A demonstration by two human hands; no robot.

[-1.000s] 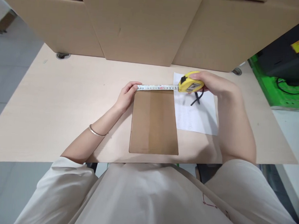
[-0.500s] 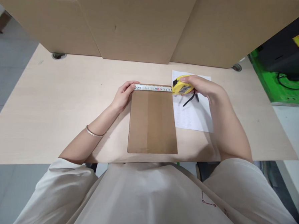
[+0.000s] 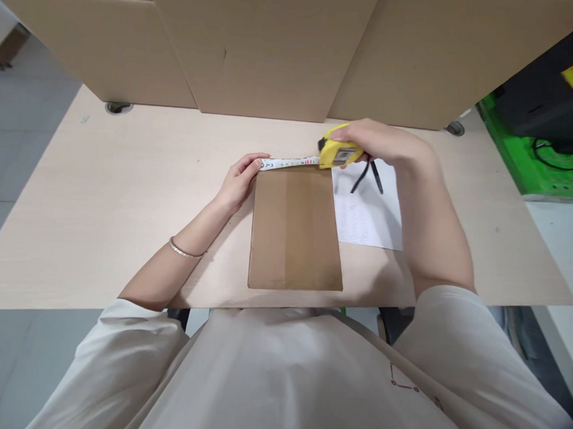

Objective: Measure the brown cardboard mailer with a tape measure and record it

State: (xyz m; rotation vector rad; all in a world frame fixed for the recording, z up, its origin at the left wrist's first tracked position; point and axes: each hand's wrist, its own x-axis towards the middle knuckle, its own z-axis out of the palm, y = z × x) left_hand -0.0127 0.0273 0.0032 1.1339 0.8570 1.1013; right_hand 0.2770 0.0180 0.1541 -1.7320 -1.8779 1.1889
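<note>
A flat brown cardboard box (image 3: 297, 234) with a tape strip down its middle lies near the table's front edge. My left hand (image 3: 239, 183) is closed at the box's far left corner, its thumb and fingers pinching the end of the white tape blade (image 3: 289, 164). That blade runs along the far edge of the box, rising slightly to the right. My right hand (image 3: 374, 141) grips the yellow tape measure (image 3: 336, 152) by its case, lifted over the far right corner. A black wrist strap (image 3: 360, 178) dangles below the case.
A printed paper sheet (image 3: 370, 219) lies right of the box, partly under my right arm, with a black pen (image 3: 377, 177) on it. Large cardboard boxes (image 3: 276, 54) wall off the table's back. A black case and green surface (image 3: 510, 156) stand at the right.
The tape measure case has moved left and up with my right hand, and less blade shows. The blade now slants instead of lying level. My left hand keeps its hold at the corner.
</note>
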